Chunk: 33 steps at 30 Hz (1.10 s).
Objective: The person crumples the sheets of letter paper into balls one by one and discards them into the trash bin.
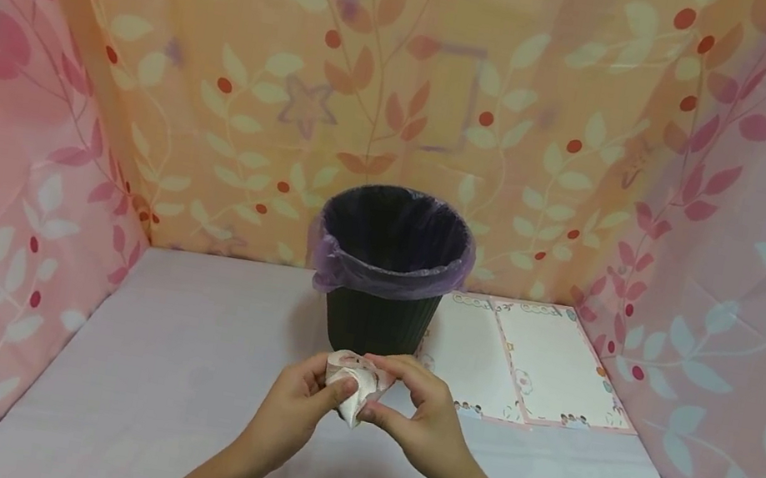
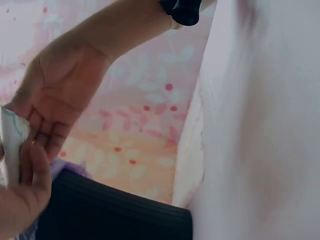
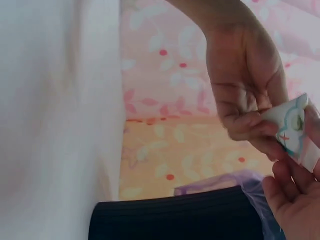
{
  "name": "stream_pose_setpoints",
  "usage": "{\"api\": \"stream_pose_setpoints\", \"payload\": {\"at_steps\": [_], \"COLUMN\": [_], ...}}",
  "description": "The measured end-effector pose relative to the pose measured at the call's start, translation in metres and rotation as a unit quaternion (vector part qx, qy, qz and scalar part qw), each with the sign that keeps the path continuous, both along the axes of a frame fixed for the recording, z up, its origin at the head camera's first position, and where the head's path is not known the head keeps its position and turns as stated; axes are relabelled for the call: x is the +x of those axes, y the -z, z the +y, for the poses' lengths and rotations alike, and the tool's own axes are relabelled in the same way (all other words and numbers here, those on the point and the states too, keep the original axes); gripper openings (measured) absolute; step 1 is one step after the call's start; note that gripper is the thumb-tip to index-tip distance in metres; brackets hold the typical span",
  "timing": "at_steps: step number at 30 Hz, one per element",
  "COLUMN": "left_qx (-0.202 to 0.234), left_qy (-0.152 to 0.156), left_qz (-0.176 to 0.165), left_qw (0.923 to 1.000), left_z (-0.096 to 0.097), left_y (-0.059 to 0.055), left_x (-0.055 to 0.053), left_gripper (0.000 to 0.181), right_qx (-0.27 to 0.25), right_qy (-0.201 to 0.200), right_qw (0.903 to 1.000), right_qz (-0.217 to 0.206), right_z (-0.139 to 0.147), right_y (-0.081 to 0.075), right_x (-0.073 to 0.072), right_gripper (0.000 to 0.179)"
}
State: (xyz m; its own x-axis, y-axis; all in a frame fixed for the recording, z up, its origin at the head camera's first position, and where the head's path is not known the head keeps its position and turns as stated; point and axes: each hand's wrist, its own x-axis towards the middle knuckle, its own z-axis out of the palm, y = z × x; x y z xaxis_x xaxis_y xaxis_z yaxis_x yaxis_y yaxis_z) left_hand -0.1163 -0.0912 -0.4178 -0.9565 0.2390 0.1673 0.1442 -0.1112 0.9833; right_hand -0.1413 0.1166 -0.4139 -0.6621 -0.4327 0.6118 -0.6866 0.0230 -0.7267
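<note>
A crumpled, folded piece of white paper (image 1: 357, 394) is held up between both hands in front of the bin. My left hand (image 1: 295, 409) grips its left side, thumb across the near face. On the other side my right hand (image 1: 430, 423) pinches the paper's edge between thumb and fingertips. Teal and red printing shows on the paper (image 3: 294, 124) in the right wrist view. The left wrist view catches only part of the paper (image 2: 12, 142) at its left edge. Beyond the hands stands a dark ribbed bin (image 1: 376, 322), its mouth facing up.
A purple bag (image 1: 384, 280) lines the bin and folds over its rim. Two white sheets with decorated borders, a left sheet (image 1: 477, 356) and a right sheet (image 1: 563, 366), lie on the white table (image 1: 178, 374) right of the bin. Patterned curtains (image 1: 242, 80) enclose the back and sides.
</note>
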Motion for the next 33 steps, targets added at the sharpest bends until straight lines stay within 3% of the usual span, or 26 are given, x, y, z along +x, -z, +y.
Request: {"api": "stream_pose_setpoints", "payload": {"at_steps": [3,6,10,14,16,20,22,28,31,33], "left_qx": [0.010,0.029,0.048,0.060,0.063,0.055,0.046,0.019,-0.024,-0.062], "left_qy": [0.034,0.056,0.065,0.064,0.049,0.024,0.034,0.115,0.110,0.087], "left_qz": [-0.016,-0.036,-0.054,-0.048,-0.037,-0.020,-0.008,0.067,0.108,0.137], "left_qw": [0.9993,0.9974,0.9952,0.9950,0.9962,0.9980,0.9983,0.9909,0.9878,0.9848], "left_z": [-0.002,-0.006,-0.010,-0.007,-0.003,0.006,0.007,-0.001,0.000,0.003], "left_y": [-0.006,-0.009,-0.007,-0.003,0.000,0.007,0.008,0.005,0.005,0.006], "left_x": [0.002,0.002,0.002,0.003,0.003,0.005,0.006,0.005,0.005,0.005], "left_gripper": [0.046,0.045,0.038,0.032,0.030,0.028,0.028,0.036,0.047,0.046], "right_qx": [-0.007,-0.005,0.025,0.044,0.041,0.025,0.021,0.001,0.002,0.015], "right_qy": [-0.019,-0.042,-0.050,-0.037,-0.033,-0.021,-0.013,-0.007,0.001,0.018], "right_qw": [0.9994,0.9985,0.9984,0.9973,0.9969,0.9985,0.9995,0.9979,0.9951,0.9935], "right_qz": [-0.030,-0.034,0.004,0.046,0.059,0.043,0.022,-0.065,-0.098,-0.111], "right_z": [0.004,0.007,0.007,0.007,0.006,0.005,0.005,0.005,0.006,0.007], "right_y": [-0.004,-0.005,-0.005,-0.006,-0.006,-0.006,-0.007,-0.012,-0.012,-0.011], "right_x": [-0.002,-0.003,-0.002,0.001,0.001,0.002,0.002,0.001,0.001,0.002], "right_gripper": [0.057,0.062,0.069,0.071,0.066,0.048,0.040,0.032,0.030,0.028]}}
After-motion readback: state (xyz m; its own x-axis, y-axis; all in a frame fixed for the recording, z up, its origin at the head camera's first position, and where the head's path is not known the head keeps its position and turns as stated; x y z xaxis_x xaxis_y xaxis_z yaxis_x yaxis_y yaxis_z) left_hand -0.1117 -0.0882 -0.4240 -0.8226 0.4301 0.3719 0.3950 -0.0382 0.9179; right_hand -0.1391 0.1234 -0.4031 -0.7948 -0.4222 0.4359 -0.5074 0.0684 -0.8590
